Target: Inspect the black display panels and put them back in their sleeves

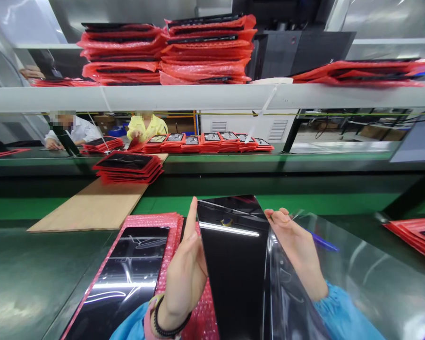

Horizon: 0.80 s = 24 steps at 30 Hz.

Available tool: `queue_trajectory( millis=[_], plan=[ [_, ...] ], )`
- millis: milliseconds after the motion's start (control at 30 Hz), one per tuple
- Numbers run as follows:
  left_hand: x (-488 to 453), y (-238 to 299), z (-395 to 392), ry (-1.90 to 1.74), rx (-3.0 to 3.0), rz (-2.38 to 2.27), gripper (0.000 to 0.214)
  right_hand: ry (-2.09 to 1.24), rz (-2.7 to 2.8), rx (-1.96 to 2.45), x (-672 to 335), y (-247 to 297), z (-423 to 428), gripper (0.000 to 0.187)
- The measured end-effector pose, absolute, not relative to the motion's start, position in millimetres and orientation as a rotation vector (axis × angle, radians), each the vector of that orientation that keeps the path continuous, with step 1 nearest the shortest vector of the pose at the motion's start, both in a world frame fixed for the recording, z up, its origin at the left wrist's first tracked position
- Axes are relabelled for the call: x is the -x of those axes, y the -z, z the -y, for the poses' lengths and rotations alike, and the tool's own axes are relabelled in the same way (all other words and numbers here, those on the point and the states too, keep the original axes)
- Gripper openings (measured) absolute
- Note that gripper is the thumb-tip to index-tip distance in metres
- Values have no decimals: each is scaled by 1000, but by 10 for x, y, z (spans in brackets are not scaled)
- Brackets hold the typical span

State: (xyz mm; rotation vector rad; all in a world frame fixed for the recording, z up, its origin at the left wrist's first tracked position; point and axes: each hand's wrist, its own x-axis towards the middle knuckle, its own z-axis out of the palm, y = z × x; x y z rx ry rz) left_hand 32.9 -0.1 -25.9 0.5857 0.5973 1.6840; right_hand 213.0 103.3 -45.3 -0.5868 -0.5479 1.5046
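Panel [237, 274], black and glossy, held tilted above the desk [24, 274], toward its near edge: left hand [184, 276] with fingers clamped on one long side, right hand [299, 243] with fingers pinched on clear film [286, 278] beside the opposite far corner. Second panel [127, 269] lying to the left, on pink bubble wrap [170, 225]; beyond it, wooden board [88, 210].

Between left hand [186, 274] and right hand [297, 250], panel [237, 269], film [292, 297] along its right edge. Left of these, second panel [127, 278] on bubble wrap [170, 226], on the worktop [24, 269]. Behind that, board [92, 208], with stack [127, 169] on its far end. Right of the right hand, pen [325, 242]. Beyond and above, shelf [198, 97] bearing piles [207, 52]; below it, farther back, two people [148, 125].
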Motion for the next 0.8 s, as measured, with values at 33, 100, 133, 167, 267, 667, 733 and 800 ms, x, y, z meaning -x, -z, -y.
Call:
queue_trajectory(
  millis=[33,100,133,167,267,667,733,800],
  plan=[
    [-328,260,-3,-1691,-583,-606,55,-1507,547,599,-2130,450,-1038,37],
    [-329,264,-9,-1686,-575,-607,54,-1500,549,627,-2128,446,-1038,37],
    [-331,267,-11,-1680,-573,-602,53,-1491,551,643,-2126,445,-1031,38],
    [-333,271,-12,-1681,-577,-601,51,-1477,553,661,-2123,446,-1019,39],
    [-346,305,-5,-1735,-648,-655,46,-1414,569,716,-2104,463,-962,44],
    [-392,390,141,-1758,-1276,-1040,69,-857,1184,510,-2079,547,-805,30],
    [-371,373,143,-1641,-1274,-1130,87,-849,1176,553,-2058,515,-743,34],
    [-327,400,96,-1571,-1222,-1220,91,-857,1168,588,-2049,511,-719,34]
  ],
)
